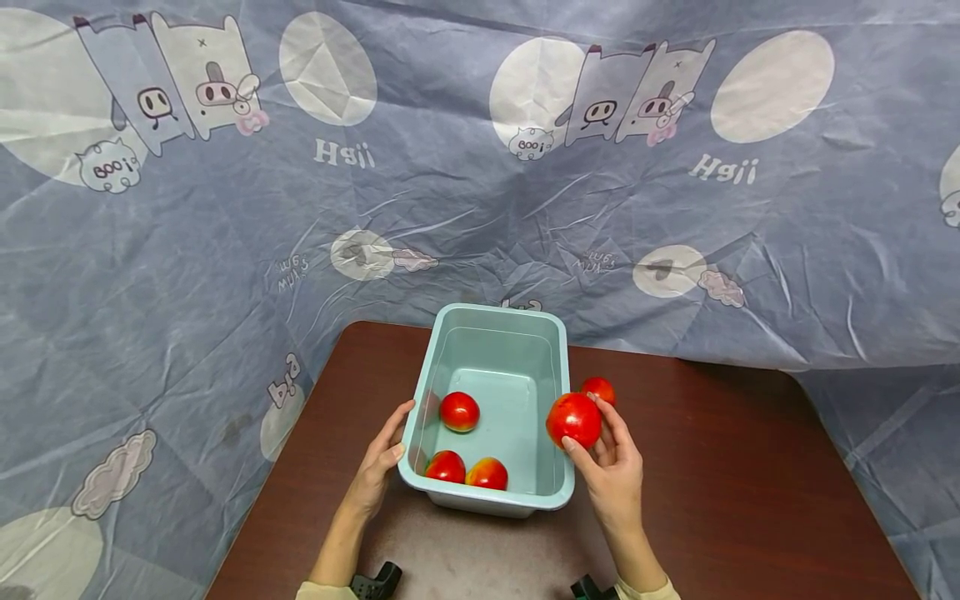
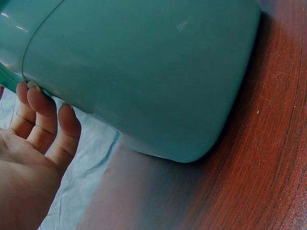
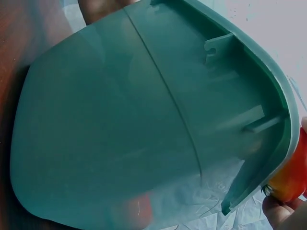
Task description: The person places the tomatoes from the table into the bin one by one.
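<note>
A pale green plastic bin (image 1: 498,500) stands on the table with three red tomatoes inside. One tomato (image 1: 460,412) lies by its left wall, and a pair, a red tomato (image 1: 446,467) and a yellowish-red tomato (image 1: 487,473), sit at the near end. My left hand (image 1: 375,467) grips the bin's left rim; its fingertips (image 2: 69,122) curl under the edge in the left wrist view. Over the right rim, my right hand (image 1: 617,467) pinches a large tomato (image 1: 573,420) between thumb and fingers. Behind that hand, another tomato (image 1: 598,389) is partly hidden.
The dark brown wooden table (image 1: 720,467) extends to both sides of the bin. A blue-grey cloth (image 1: 480,192) printed with cartoons hangs behind and around it. Black wrist devices show on the left wrist (image 1: 377,581) and right wrist (image 1: 592,588).
</note>
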`<action>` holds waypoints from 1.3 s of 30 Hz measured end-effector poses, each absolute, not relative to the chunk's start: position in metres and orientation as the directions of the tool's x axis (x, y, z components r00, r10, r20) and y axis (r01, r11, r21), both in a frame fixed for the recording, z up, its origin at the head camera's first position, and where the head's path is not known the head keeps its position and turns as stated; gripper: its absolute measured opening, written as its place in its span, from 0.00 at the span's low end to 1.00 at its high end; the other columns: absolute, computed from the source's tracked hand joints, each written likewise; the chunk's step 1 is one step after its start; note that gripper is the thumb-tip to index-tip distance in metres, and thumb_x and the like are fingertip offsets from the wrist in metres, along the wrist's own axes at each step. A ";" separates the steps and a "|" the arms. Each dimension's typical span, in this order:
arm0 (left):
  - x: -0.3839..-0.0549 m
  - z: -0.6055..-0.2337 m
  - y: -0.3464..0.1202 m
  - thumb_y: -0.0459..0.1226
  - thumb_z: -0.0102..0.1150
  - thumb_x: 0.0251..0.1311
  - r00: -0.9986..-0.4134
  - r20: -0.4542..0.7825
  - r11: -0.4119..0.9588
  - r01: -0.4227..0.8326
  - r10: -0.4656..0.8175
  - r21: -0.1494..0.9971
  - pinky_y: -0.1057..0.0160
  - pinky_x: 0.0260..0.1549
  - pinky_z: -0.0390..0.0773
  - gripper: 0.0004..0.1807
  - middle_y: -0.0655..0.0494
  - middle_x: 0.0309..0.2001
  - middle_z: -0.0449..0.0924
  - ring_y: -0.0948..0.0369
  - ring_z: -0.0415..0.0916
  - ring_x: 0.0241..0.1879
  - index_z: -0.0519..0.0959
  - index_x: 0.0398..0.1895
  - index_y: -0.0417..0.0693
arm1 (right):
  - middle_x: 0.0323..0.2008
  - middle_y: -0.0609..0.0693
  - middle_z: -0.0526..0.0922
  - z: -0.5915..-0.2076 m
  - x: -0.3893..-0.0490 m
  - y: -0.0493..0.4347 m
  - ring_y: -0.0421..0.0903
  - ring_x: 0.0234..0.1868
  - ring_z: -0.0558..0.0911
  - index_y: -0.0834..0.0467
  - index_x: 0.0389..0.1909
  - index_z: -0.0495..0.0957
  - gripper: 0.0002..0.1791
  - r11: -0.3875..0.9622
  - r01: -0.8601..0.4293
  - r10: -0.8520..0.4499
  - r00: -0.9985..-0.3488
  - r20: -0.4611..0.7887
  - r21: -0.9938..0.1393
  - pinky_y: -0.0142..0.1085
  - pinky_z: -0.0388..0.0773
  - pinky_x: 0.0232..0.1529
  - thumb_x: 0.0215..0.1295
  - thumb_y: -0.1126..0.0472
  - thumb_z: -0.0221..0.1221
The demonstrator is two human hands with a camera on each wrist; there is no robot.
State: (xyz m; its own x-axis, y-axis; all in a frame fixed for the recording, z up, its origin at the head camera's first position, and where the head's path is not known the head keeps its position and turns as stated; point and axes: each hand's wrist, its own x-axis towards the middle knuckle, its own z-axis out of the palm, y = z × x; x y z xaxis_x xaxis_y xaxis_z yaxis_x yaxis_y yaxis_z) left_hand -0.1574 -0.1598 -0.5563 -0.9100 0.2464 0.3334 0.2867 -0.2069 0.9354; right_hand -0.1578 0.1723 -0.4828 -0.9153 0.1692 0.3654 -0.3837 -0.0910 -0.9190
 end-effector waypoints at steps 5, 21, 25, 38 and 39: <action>-0.158 -0.557 -0.160 0.37 0.36 0.66 -0.913 0.326 -0.206 0.279 0.247 0.938 0.62 0.59 0.71 0.34 0.31 0.70 0.57 0.63 0.69 0.63 0.50 0.76 0.43 | 0.66 0.62 0.70 -0.484 -0.157 0.172 0.40 0.62 0.76 0.67 0.68 0.63 0.40 -0.099 -0.386 0.140 -0.918 0.371 -0.917 0.28 0.73 0.56 0.51 0.81 0.63; -0.157 -0.556 -0.158 0.37 0.37 0.65 -0.914 0.318 -0.200 0.273 0.251 0.941 0.62 0.56 0.72 0.34 0.32 0.68 0.60 0.62 0.70 0.61 0.51 0.76 0.44 | 0.59 0.63 0.76 -0.494 -0.171 0.188 0.44 0.59 0.80 0.67 0.62 0.70 0.24 -0.117 -0.303 0.315 -0.914 0.254 -0.946 0.25 0.73 0.55 0.64 0.71 0.58; -0.158 -0.556 -0.158 0.37 0.37 0.65 -0.913 0.322 -0.203 0.276 0.250 0.940 0.63 0.56 0.72 0.34 0.40 0.69 0.63 0.63 0.70 0.61 0.51 0.76 0.44 | 0.57 0.59 0.77 -0.502 -0.179 0.193 0.42 0.57 0.80 0.69 0.62 0.68 0.25 -0.120 -0.264 0.346 -0.915 0.209 -0.957 0.24 0.73 0.54 0.64 0.70 0.58; -0.159 -0.556 -0.159 0.38 0.37 0.65 -0.916 0.321 -0.203 0.277 0.239 0.939 0.63 0.57 0.71 0.34 0.37 0.69 0.62 0.63 0.70 0.62 0.51 0.76 0.43 | 0.57 0.58 0.77 -0.535 -0.210 0.201 0.43 0.57 0.80 0.69 0.62 0.69 0.29 0.021 -0.170 0.356 -0.920 0.166 -0.985 0.30 0.73 0.55 0.59 0.72 0.63; -0.159 -0.556 -0.159 0.38 0.37 0.65 -0.918 0.317 -0.201 0.273 0.239 0.941 0.63 0.57 0.71 0.34 0.37 0.69 0.62 0.63 0.70 0.62 0.51 0.76 0.44 | 0.59 0.61 0.76 -0.534 -0.211 0.201 0.47 0.59 0.79 0.69 0.63 0.69 0.29 0.053 -0.149 0.347 -0.925 0.158 -0.987 0.31 0.72 0.56 0.59 0.71 0.63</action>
State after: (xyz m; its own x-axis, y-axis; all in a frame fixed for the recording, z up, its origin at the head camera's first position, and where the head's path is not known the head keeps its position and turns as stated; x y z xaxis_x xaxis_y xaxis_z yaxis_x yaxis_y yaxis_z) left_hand -0.1587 -0.1585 -0.5560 -0.9178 0.2389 0.3171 0.2726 -0.2013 0.9408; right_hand -0.2108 0.2009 -0.5341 -0.9245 0.3468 0.1582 -0.1492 0.0527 -0.9874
